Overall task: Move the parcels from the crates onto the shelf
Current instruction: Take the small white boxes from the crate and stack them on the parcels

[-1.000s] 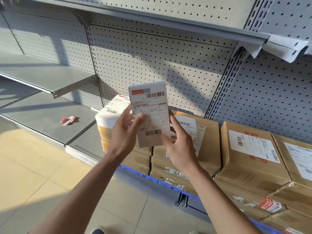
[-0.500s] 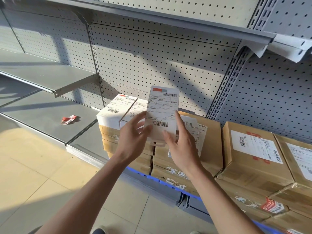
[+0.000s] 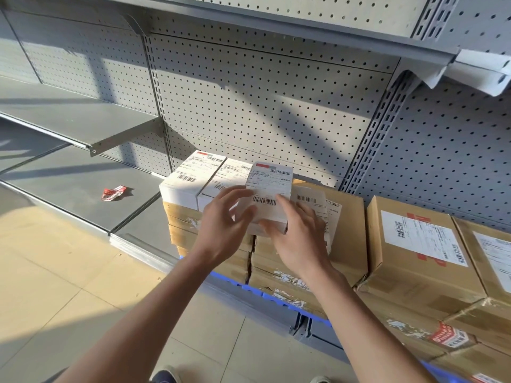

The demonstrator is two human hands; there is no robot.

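Lowered since before: white labelled parcel [image 3: 269,199], light, stiff; I am gripping its sides, left hand [image 3: 221,225] and right hand [image 3: 300,236] curled, above the brown cartons [image 3: 345,233].

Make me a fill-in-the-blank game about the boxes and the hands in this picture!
1. Both hands, the left hand and the right hand, hold a small ____ parcel.
2. The big boxes on the shelf are made of brown ____.
3. The crumpled wrapper lying on the grey shelf is white and ____.

Missing words: white; cardboard; red
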